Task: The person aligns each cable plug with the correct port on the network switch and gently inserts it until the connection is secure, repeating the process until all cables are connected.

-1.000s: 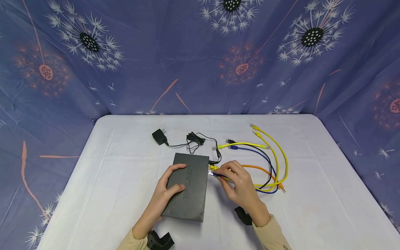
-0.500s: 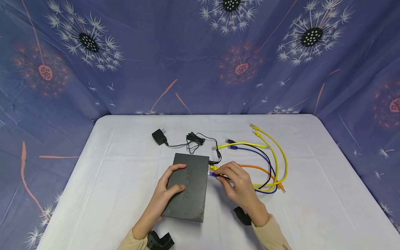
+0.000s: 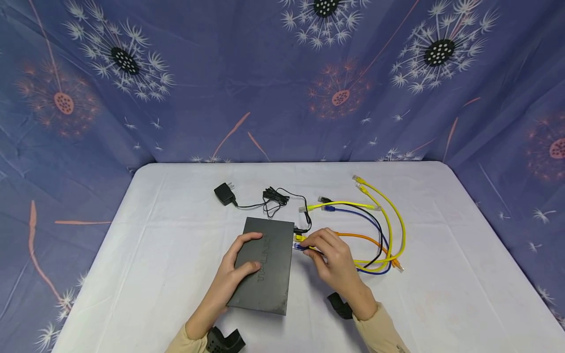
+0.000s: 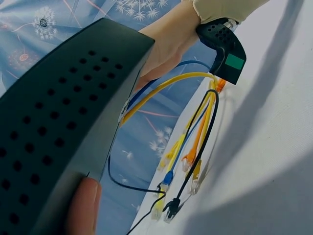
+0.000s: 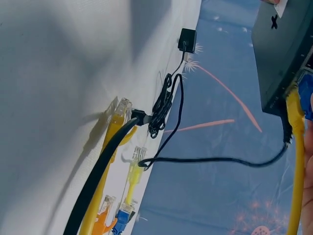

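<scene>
My left hand grips a dark grey network switch by its left side, thumb on the top face. In the left wrist view the switch is tilted up, showing a vented side. With thumb and fingers, my right hand pinches a blue Ethernet plug at the switch's right edge. The right wrist view has that blue plug close against the ports, beside a yellow plug at the same edge; how deep the blue one sits cannot be told. A black power lead joins the switch behind them.
A black power adapter and its bundled cord lie behind the switch on the white table. Yellow, blue, black and orange cables loop to the right. A patterned cloth hangs behind.
The right hand and blue plug have shifted very slightly left and down along the switch's edge. The left hand keeps its hold, with the switch almost unmoved.
</scene>
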`<state>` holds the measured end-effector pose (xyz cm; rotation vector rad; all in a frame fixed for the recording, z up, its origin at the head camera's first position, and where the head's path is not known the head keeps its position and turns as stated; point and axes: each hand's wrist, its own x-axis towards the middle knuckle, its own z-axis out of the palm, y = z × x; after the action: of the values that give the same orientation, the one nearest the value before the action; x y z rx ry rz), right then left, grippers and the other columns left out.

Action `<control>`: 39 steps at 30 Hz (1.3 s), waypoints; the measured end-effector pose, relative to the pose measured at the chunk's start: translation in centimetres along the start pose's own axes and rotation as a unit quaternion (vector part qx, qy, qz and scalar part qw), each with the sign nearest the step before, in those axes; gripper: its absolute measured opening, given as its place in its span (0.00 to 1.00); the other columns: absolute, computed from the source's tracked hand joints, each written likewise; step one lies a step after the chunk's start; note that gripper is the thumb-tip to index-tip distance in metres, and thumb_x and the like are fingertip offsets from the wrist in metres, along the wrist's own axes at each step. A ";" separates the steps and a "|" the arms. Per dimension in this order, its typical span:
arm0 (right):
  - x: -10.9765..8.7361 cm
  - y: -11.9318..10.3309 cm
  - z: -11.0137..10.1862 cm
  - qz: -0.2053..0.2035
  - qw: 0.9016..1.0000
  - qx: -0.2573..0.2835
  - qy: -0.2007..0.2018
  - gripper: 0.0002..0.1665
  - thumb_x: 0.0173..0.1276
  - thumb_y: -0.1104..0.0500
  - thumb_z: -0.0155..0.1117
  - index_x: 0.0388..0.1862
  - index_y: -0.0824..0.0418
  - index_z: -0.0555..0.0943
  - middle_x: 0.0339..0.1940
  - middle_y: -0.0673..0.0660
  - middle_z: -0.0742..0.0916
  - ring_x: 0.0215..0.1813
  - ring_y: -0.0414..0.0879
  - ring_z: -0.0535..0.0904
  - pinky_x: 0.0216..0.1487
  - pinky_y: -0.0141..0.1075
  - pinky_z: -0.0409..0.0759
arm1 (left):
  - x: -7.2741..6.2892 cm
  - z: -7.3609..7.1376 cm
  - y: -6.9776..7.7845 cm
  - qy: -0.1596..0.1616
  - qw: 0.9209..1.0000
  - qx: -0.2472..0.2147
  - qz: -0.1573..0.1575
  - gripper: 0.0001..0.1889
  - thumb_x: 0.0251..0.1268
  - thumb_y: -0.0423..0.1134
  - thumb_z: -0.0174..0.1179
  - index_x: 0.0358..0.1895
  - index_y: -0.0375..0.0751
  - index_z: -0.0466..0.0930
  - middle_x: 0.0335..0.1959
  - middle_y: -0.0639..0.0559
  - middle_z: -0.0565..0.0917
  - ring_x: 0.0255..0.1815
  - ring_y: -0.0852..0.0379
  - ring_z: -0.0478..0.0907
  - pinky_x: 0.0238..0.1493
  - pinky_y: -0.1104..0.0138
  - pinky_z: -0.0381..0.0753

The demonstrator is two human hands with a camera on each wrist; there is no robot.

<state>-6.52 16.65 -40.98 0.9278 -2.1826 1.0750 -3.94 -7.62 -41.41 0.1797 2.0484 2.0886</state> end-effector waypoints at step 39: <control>-0.6 0.0 1.2 0.005 0.999 -0.029 0.027 0.04 0.64 0.65 0.65 0.30 0.63 0.84 0.31 0.53 0.84 0.35 0.46 0.80 0.36 0.35 0.77 | -0.3 0.4 -0.2 0.007 0.999 0.033 0.005 0.30 0.56 0.33 0.57 0.63 0.60 0.69 0.66 0.51 0.66 0.62 0.47 0.63 0.58 0.48 0.57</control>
<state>-6.34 15.86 -42.08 0.8528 -2.1646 1.0237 -3.58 -7.30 -41.63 0.1878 2.1304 2.0355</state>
